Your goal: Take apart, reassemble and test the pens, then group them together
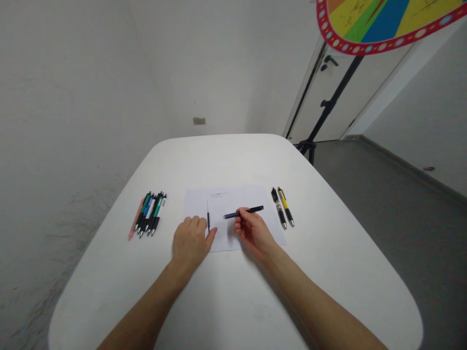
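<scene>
Right hand (252,231) at frame centre, heel on the paper sheet (237,197), fingertips pinching the dark pen barrel (243,212), which lies near-horizontal. Left hand (191,243) just left, palm down, grips the thin refill (207,219), which points up-frame. Forearms enter from the bottom edge over the desk (328,253).

The tabletop (233,301) and paper sheet (241,194) are white. At centre frame, the pen barrel (243,212) is dark navy and the thin refill (207,219) dark. The left pen cluster (149,214) is green, blue and black, edged by a pink pen (134,223). Right of the sheet are a black pen (278,208) and a yellow pen (285,206). The upper-right wheel (383,24) has a red, pale-dotted rim.
</scene>
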Available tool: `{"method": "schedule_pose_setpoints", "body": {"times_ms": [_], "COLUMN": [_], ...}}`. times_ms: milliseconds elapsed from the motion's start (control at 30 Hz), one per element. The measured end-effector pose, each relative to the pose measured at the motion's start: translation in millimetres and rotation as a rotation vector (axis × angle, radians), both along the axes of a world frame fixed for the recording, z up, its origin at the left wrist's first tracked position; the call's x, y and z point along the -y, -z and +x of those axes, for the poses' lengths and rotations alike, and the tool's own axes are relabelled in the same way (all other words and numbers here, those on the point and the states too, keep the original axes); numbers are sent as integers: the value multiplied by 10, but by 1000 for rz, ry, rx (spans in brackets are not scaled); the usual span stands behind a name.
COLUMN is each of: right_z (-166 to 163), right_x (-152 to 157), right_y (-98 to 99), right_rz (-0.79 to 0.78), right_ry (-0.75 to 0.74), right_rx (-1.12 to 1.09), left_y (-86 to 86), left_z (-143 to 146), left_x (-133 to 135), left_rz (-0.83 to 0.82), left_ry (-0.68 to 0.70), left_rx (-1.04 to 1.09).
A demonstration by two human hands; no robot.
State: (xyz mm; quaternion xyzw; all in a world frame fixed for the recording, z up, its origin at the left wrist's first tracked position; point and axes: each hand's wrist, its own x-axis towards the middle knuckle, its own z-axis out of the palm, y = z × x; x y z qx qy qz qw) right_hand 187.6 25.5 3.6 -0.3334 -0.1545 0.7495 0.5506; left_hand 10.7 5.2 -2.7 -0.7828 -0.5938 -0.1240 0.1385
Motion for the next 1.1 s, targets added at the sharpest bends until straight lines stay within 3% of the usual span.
{"method": "schedule_pose_setpoints", "body": {"times_ms": [700, 933, 1100], "right_z": [54, 55, 35], "right_x": [-47, -45, 9], "right_y": [30, 5, -58], "right_rz": [-49, -37, 41], "right_ry": [83, 114, 102], "right_rx": [-29, -31, -7], "left_y": [81, 47, 57], "left_z": [87, 60, 9], "left_x": [-5, 28, 30], "left_rz": [-145, -40, 28], "left_ry": [-3, -14, 64], "left_rx": [11, 4, 102]}}
